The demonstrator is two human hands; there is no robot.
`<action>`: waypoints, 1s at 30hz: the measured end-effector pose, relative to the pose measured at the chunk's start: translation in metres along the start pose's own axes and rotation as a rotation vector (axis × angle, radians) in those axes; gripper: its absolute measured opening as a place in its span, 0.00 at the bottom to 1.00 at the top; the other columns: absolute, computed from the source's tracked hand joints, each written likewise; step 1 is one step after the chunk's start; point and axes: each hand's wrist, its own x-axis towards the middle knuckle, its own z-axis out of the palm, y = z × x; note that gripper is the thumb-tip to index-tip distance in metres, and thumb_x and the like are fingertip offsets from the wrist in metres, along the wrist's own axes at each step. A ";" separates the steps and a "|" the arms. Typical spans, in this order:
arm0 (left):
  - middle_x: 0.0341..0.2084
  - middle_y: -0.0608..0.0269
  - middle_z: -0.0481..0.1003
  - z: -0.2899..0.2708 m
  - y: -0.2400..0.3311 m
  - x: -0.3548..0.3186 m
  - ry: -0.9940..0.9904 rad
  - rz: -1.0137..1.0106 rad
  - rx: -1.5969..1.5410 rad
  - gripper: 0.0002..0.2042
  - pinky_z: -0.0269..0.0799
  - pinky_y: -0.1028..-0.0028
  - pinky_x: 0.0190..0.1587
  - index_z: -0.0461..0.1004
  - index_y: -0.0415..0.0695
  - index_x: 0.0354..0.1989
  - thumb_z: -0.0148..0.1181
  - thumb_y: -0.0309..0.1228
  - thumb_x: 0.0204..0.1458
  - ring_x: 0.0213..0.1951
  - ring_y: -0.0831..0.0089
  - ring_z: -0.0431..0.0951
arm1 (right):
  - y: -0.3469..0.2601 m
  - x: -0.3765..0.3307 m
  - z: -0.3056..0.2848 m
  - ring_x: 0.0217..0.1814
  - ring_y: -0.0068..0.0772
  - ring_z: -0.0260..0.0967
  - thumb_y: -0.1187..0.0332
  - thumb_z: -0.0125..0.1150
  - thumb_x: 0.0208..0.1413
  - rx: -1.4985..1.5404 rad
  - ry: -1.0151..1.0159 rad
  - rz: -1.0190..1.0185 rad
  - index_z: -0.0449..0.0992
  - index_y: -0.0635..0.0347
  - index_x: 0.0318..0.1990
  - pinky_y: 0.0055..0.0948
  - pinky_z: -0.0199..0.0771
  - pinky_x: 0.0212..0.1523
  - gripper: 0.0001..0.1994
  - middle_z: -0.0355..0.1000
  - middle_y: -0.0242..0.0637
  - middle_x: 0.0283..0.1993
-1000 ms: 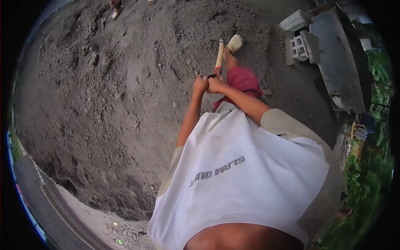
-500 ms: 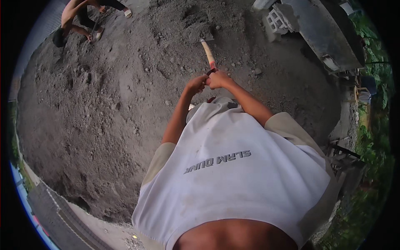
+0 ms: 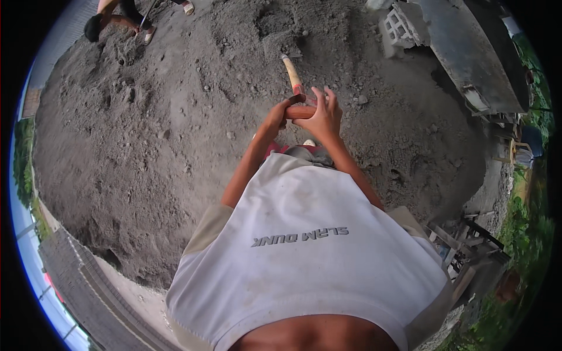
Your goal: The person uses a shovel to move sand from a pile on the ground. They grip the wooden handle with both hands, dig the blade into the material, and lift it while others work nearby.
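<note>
A shovel (image 3: 291, 71) with a pale wooden shaft and a reddish D-shaped grip (image 3: 300, 112) points away from me. Its blade is mostly buried in a heap of dark grey sand (image 3: 275, 35). At the grip's left end, my left hand (image 3: 278, 115) is closed around it. My right hand (image 3: 322, 115) has its fingers apart and raised, with the thumb side against the right end of the grip. Part of the left hand's fingers is hidden by the grip.
Another person (image 3: 114, 20) bends over the sand at the far left. A broken hollow block (image 3: 404, 28) and a large metal trough-like piece (image 3: 477, 55) lie at the far right. Wooden scraps (image 3: 468, 248) are at the right, near greenery. Small stones dot the sand.
My right hand has loosened from the grip and spread its fingers. My left hand stays on the grip. The shovel has barely moved; the other person appears bent lower at the view's edge.
</note>
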 end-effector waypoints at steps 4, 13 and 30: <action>0.11 0.74 0.58 0.012 -0.004 0.017 0.081 -0.036 0.222 0.17 0.50 0.79 0.16 0.70 0.47 0.26 0.39 0.45 0.51 0.13 0.80 0.54 | 0.054 -0.009 0.015 0.48 0.37 0.64 0.54 0.65 0.41 1.562 -0.569 1.120 0.55 0.51 0.54 0.35 0.66 0.45 0.34 0.63 0.39 0.48; 0.26 0.47 0.69 0.021 0.016 0.130 -0.103 0.309 0.820 0.25 0.68 0.66 0.33 0.65 0.31 0.34 0.42 0.49 0.50 0.29 0.55 0.72 | 0.062 0.040 -0.010 0.42 0.34 0.66 0.71 0.56 0.45 1.765 -0.086 1.271 0.65 0.62 0.44 0.35 0.67 0.45 0.17 0.65 0.37 0.38; 0.10 0.70 0.62 -0.051 -0.007 0.497 0.111 -0.591 -0.636 0.13 0.64 0.74 0.16 0.61 0.49 0.17 0.52 0.40 0.47 0.12 0.76 0.63 | 0.015 0.128 -0.020 0.24 0.30 0.60 0.68 0.51 0.46 1.044 0.875 1.858 0.65 0.58 0.37 0.35 0.62 0.27 0.10 0.63 0.33 0.28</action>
